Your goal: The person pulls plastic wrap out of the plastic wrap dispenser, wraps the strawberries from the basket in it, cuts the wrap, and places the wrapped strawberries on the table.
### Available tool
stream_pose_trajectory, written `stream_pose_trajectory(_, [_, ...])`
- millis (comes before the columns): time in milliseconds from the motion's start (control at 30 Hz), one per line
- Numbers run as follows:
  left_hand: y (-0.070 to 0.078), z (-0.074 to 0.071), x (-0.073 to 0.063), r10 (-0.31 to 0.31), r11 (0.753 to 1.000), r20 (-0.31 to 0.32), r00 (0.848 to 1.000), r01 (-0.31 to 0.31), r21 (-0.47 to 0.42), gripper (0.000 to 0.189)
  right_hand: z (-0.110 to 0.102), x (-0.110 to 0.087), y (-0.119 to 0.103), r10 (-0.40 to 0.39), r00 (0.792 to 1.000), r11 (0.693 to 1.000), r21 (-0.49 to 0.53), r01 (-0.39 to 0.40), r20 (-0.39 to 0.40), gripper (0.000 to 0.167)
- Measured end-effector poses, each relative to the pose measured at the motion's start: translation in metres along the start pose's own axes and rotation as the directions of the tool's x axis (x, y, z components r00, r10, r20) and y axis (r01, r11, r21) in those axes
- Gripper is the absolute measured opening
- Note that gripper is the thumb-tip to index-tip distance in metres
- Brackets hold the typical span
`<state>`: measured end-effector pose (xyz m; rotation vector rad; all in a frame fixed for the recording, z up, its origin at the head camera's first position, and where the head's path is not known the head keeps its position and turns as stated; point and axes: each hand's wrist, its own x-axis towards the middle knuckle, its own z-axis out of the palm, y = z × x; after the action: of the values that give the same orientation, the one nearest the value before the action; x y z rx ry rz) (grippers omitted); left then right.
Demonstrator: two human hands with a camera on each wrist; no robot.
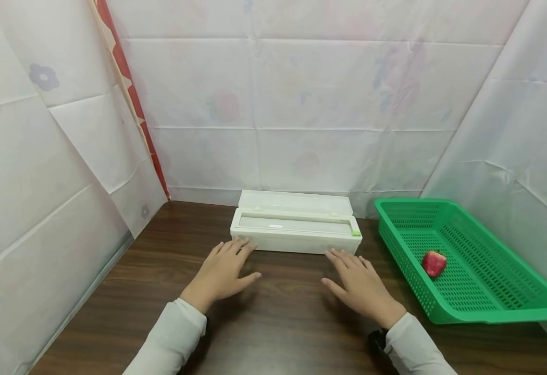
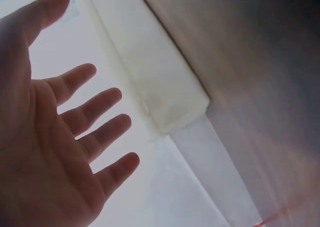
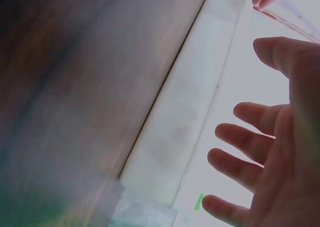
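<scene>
Empty and spread, left grip (image 1: 222,271) and right grip (image 1: 361,284) seemed poised to take the white box (image 1: 297,242), contact unclear; holding required curling.

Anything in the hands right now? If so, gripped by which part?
Nothing is held. The left hand and right hand are both empty, fingers extended, near the white box. The apple lies in the green basket.
</scene>
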<state>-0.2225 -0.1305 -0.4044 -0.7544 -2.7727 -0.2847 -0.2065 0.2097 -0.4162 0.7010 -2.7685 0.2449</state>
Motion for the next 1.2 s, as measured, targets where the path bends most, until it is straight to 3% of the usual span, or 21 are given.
stream_pose_trajectory(267, [-0.017,-0.007,0.011,-0.032,0.999,-0.139,0.99,0.033,0.006,0.055,-0.004,0.009,0.011,-0.063,0.991,0.997,-0.056,0.057,-0.119,0.06])
stream_pose_trajectory(433, [-0.025,-0.008,0.017,-0.059,0.998,-0.2,0.978,0.06,0.0,0.05,-0.007,0.017,0.017,-0.048,0.988,0.998,-0.054,0.041,-0.144,0.057])
stream_pose_trajectory(800, [-0.035,-0.011,0.041,-0.135,0.991,-0.155,0.979,0.132,-0.03,0.048,-0.018,0.038,0.039,0.005,0.969,0.997,-0.07,-0.023,-0.247,0.05])
stream_pose_trajectory(1200, [-0.043,-0.011,0.058,-0.133,0.991,-0.1,0.986,0.131,-0.023,0.046,-0.024,0.053,0.061,0.097,0.982,0.991,-0.08,-0.112,-0.162,0.035])
